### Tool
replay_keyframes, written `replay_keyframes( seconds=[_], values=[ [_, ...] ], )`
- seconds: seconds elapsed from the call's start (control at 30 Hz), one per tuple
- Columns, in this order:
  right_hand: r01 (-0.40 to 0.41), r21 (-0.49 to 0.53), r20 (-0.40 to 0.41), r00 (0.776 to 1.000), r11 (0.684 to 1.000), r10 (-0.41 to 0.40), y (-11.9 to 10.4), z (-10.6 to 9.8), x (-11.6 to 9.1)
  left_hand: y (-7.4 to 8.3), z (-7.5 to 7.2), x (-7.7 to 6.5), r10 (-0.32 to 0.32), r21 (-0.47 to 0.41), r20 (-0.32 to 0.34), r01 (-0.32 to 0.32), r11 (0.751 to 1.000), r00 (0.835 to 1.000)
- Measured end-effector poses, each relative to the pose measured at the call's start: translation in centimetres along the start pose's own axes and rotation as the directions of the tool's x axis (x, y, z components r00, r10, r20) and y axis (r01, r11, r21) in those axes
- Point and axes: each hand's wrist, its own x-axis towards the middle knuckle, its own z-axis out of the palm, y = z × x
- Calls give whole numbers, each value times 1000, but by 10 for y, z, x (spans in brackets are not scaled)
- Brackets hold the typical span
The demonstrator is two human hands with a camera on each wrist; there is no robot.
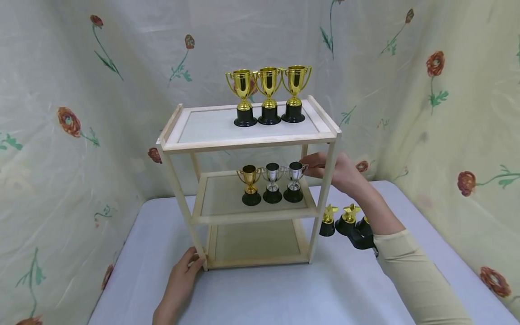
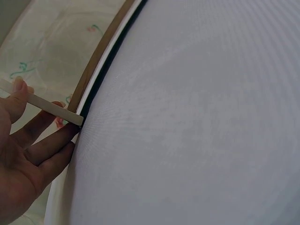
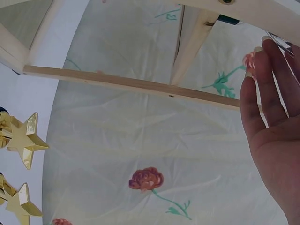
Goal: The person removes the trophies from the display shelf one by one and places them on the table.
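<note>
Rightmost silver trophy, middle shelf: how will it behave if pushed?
The rightmost silver trophy may tip if pushed high: its cup sits above a slim stem. Its shiny cup could be slippery. Nudged toward the neighbouring silver trophy, it would probably hit: they stand close.

I find the trophies (image 1: 269, 85) glossy and metallic-looking, their bases (image 1: 269, 115) plastic-looking, the rack (image 1: 252, 145) matt wood, the curtain (image 1: 136, 85) creased cloth.

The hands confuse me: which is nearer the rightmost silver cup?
The right hand: it is just right of the silver cup; the left hand grips the front left shelf leg, lower down.
</note>
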Motion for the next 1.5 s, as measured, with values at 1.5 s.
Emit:
replay_keyframes(
  seconds=[1.5],
  values=[
    [-43,109,-296,952,993,73,15,-19,-31,0,1,-1,-1,18,15,1,1000,1000]
  ],
)
